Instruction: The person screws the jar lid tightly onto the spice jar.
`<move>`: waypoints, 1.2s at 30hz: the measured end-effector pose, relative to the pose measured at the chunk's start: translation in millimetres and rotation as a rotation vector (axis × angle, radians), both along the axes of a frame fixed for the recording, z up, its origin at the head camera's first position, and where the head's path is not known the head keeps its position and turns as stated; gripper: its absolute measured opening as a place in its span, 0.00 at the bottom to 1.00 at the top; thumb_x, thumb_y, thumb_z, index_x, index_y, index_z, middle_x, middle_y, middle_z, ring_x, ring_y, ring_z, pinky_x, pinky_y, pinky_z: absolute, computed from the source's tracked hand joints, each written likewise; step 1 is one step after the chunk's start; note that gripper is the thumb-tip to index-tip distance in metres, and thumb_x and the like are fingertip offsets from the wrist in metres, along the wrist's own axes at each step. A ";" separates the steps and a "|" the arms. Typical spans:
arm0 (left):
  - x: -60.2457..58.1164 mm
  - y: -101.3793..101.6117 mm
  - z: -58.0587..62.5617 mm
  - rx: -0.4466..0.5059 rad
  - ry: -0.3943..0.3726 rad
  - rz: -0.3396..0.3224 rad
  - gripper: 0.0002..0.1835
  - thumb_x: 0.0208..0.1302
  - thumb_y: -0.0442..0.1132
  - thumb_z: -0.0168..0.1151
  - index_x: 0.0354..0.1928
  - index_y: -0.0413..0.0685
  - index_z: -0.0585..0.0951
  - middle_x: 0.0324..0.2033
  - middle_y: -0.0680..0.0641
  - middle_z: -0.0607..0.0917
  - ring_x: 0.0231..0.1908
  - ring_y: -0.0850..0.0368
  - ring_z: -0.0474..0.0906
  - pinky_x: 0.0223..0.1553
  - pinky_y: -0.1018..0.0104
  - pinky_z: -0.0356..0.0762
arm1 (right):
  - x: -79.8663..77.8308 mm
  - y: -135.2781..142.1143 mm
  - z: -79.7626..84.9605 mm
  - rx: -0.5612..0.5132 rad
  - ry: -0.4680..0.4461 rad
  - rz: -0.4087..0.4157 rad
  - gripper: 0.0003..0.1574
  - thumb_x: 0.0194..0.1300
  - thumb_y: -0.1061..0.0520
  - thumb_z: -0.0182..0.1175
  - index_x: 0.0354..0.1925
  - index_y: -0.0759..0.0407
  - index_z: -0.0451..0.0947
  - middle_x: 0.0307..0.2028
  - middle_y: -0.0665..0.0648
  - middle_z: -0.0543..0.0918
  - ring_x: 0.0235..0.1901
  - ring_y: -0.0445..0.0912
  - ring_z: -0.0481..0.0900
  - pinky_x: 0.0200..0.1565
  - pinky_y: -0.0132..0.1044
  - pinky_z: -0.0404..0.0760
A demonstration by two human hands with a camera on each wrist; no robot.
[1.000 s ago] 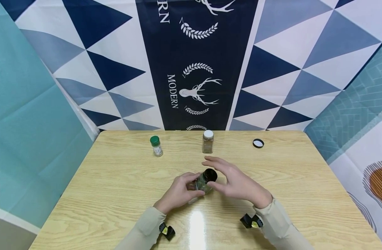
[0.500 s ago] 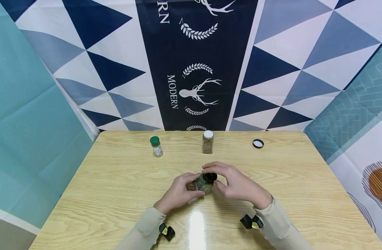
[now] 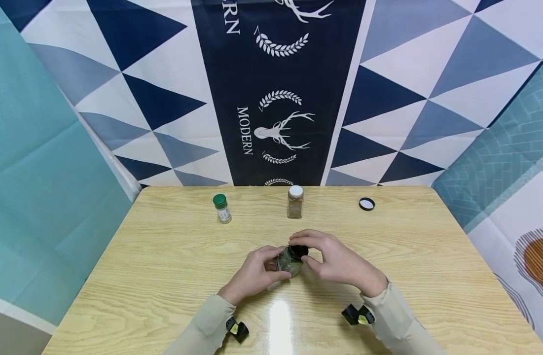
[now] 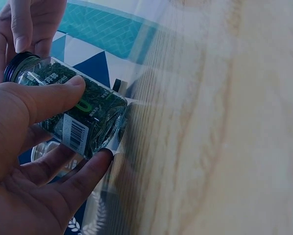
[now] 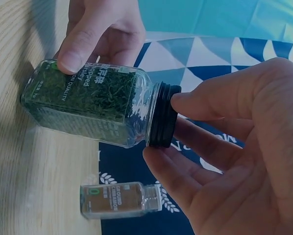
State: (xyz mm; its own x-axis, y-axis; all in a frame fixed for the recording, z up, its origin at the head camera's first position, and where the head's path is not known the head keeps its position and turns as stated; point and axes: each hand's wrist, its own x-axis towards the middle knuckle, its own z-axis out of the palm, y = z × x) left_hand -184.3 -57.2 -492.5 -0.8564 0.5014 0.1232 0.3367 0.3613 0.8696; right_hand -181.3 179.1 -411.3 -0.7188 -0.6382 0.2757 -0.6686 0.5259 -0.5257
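Observation:
A clear jar of chopped parsley with green flakes inside is held in front of the person, near the middle of the table. The left hand grips its body, the thumb across the label in the left wrist view. At the jar's neck is a black ridged cap. The right hand pinches this cap between thumb and fingers. In the head view the jar leans slightly to the right, and the left hand hides part of it. Whether its base touches the table cannot be told.
A wooden table carries a white-topped jar of brown powder behind the hands. A small green-capped bottle stands at back left. At back right lies a black ring-like lid with a white inside. Patterned cloths hang behind.
The right hand's fingers have come in from being spread around the jar's top to touching the black cap. The left hand and the jar have barely moved.

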 end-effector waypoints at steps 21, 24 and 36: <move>0.2 0.5 0.5 -0.007 0.005 0.003 0.34 0.62 0.43 0.76 0.69 0.48 0.77 0.58 0.47 0.84 0.52 0.55 0.83 0.50 0.72 0.85 | -1.8 3.8 -1.2 -0.035 -0.055 -0.031 0.23 0.70 0.59 0.66 0.61 0.60 0.80 0.58 0.58 0.84 0.55 0.51 0.84 0.50 0.40 0.88; 0.3 0.5 -0.1 0.003 -0.001 0.002 0.34 0.62 0.42 0.77 0.69 0.49 0.77 0.57 0.47 0.84 0.51 0.56 0.83 0.50 0.72 0.85 | -1.7 7.0 1.1 -0.034 -0.083 -0.062 0.26 0.71 0.53 0.66 0.64 0.58 0.78 0.61 0.57 0.82 0.58 0.51 0.82 0.52 0.41 0.88; 0.4 0.0 -0.1 0.009 0.004 0.001 0.34 0.62 0.42 0.76 0.70 0.48 0.77 0.57 0.47 0.84 0.51 0.56 0.83 0.50 0.71 0.85 | 0.1 3.5 1.9 -0.020 -0.109 -0.070 0.42 0.69 0.44 0.68 0.73 0.57 0.68 0.72 0.58 0.72 0.70 0.54 0.73 0.66 0.51 0.79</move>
